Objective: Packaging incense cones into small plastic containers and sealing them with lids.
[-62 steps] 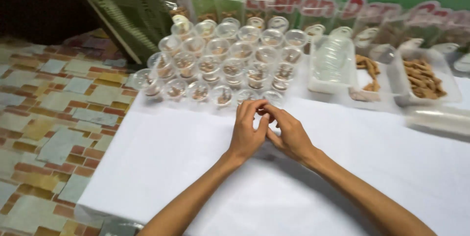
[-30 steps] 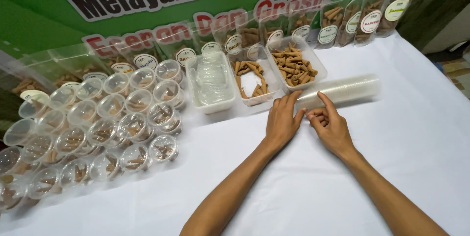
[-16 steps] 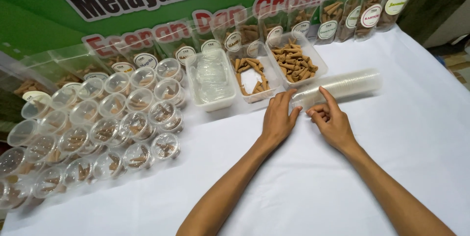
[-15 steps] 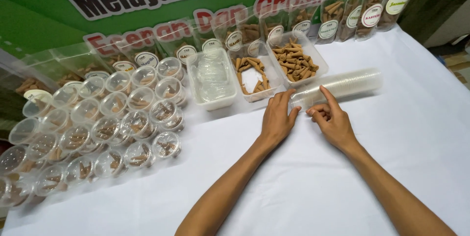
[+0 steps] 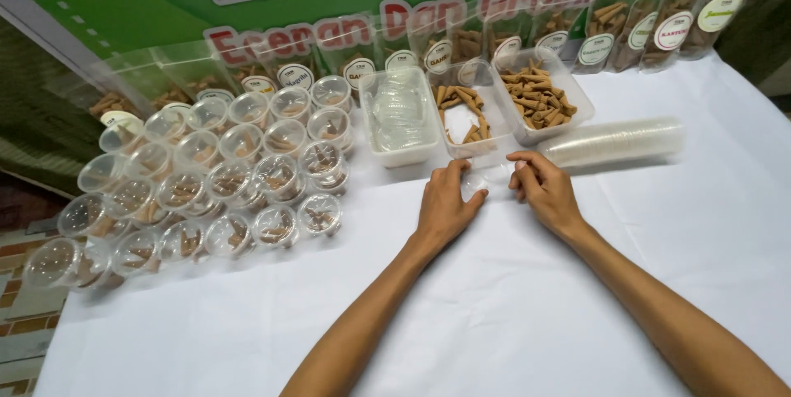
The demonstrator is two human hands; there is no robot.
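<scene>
A small clear plastic cup sits on the white tablecloth at the near end of a long sleeve of stacked clear cups lying on its side. The left hand and right hand curl their fingers about it from either side. Just behind stand two clear tubs of brown incense cones and a tub of clear lids; lidded filled cups crowd the left.

— Where's everything on the table?
— Filled cups crowd the left edge. Three tubs sit mid-back, pouches behind them.
— And the cup stack?
— Lying right of the tubs, both hands at its left end.
</scene>
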